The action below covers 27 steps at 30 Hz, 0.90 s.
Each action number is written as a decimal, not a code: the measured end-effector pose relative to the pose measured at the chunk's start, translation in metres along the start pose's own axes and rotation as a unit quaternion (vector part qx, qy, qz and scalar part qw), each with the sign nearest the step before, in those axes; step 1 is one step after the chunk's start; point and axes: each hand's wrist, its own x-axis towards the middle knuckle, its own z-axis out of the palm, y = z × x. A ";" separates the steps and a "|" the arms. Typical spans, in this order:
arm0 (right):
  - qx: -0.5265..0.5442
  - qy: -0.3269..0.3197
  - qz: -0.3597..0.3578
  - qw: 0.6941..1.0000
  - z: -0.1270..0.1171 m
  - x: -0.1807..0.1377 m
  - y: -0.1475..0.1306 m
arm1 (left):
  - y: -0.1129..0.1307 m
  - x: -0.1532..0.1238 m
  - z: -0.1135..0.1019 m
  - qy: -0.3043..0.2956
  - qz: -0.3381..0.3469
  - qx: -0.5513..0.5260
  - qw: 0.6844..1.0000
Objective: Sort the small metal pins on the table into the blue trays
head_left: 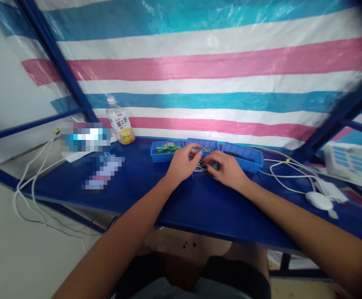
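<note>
A small pile of thin, shiny metal pieces (pixel 200 167) lies on the blue desk between my hands; their exact kind is too small to tell. My left hand (pixel 181 162) is at the pile's left, its thumb and forefinger curled toward each other. From the right, my right hand (pixel 226 169) reaches into the pile with fingers and thumb drawn together. Whatever either hand pinches is hidden. Just behind stand three blue bins: a left bin (pixel 165 158) with green packets, a middle bin (pixel 202 142) with silvery pieces, and a right bin (pixel 255 166) with dark pieces.
A drink bottle (pixel 120 124) stands at the back left of the desk (pixel 199 211), near blurred-out items (pixel 104 173). White cables (pixel 282 174) and a white round device (pixel 319 201) lie at the right. Blue frame posts (pixel 56 62) and a striped sheet (pixel 184 66) bound the back.
</note>
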 end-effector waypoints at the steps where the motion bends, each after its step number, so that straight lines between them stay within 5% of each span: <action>1: 0.003 0.002 0.007 1.000 -0.001 0.000 0.000 | -0.001 0.000 0.000 -0.014 0.002 0.007 1.000; 14: -0.001 0.055 0.003 0.998 -0.005 -0.001 -0.001 | -0.001 -0.001 0.000 -0.077 -0.010 -0.075 0.994; 22: 0.013 0.033 -0.022 0.999 -0.007 -0.003 -0.006 | -0.015 0.003 0.007 -0.067 -0.051 -0.178 0.980; 27: -0.003 0.038 0.028 0.999 -0.008 -0.006 -0.009 | -0.012 0.002 0.008 -0.026 -0.077 -0.171 0.982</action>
